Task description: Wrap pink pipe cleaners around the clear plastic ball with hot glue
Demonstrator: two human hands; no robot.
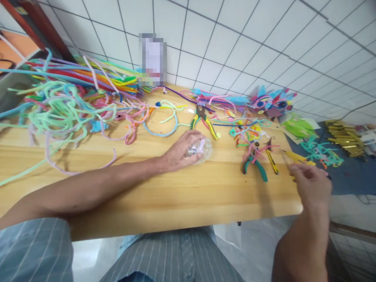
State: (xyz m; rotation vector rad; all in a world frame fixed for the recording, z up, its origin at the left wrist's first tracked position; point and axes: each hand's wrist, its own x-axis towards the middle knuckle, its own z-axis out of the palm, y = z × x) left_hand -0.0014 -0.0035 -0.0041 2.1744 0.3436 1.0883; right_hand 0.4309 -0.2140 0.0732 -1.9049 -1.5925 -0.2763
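Note:
My left hand (183, 152) is closed round a clear plastic container or bag (208, 150) on the wooden table. Small shiny pieces and a pale lilac bit show in it, too blurred to name. Behind it lie yellow-and-black pliers (200, 115) with their handles spread. My right hand (313, 184) is raised at the table's right end, fingers curled together. Right by its fingertips is a yellow tool (298, 157), blurred; whether the fingers grip it is hard to see. Left of this hand lie green-handled pliers (258, 168) and a yellow utility knife (272, 161).
A tangle of pale green pipe cleaners (64, 107) covers the left side, with a bundle of coloured stems (111, 76) behind. Twisted scraps (249, 131) lie right of centre. A pink-and-blue fuzzy figure (270, 102) stands at the tiled wall. Gold strips (345, 137) lie on a dark surface (349, 180).

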